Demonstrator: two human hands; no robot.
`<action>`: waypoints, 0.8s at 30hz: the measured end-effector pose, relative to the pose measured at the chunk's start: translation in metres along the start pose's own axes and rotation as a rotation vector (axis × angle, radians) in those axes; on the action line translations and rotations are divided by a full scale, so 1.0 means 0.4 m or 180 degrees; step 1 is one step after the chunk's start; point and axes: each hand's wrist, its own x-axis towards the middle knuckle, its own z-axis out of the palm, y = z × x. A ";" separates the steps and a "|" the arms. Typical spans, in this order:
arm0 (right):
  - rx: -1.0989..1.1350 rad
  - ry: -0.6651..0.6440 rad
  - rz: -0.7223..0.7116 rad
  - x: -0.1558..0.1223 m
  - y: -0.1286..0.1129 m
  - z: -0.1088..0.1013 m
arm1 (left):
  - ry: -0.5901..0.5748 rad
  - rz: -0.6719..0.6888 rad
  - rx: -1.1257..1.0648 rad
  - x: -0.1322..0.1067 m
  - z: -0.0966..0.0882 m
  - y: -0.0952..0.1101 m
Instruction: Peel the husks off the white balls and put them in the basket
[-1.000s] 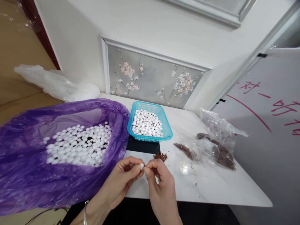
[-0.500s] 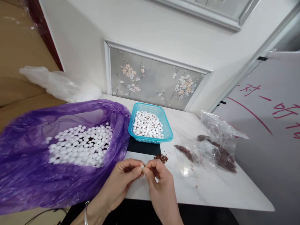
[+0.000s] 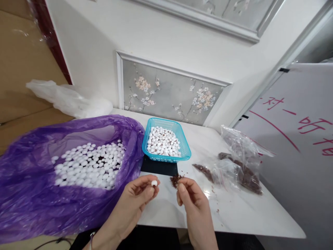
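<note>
Left hand [image 3: 135,199] pinches white ball [image 3: 154,182]; right hand [image 3: 196,205] perhaps touching flakes [image 3: 174,180].

From the hands [image 3: 132,203], shiny, crinkly plastic is used for the purple bag [image 3: 23,198] at nine o'clock, hard plastic for the basket [image 3: 185,140] at twelve, and clear, glossy plastic for the zip bags [image 3: 229,170] at three. The table [image 3: 247,218] is finished smooth and shiny. The held white bead [image 3: 154,183] is smoothly finished.
</note>
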 end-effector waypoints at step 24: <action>-0.0629 0.0025 0.0009 -0.013 0.069 -0.036 | -0.0153 0.1305 0.1240 0.129 0.150 0.140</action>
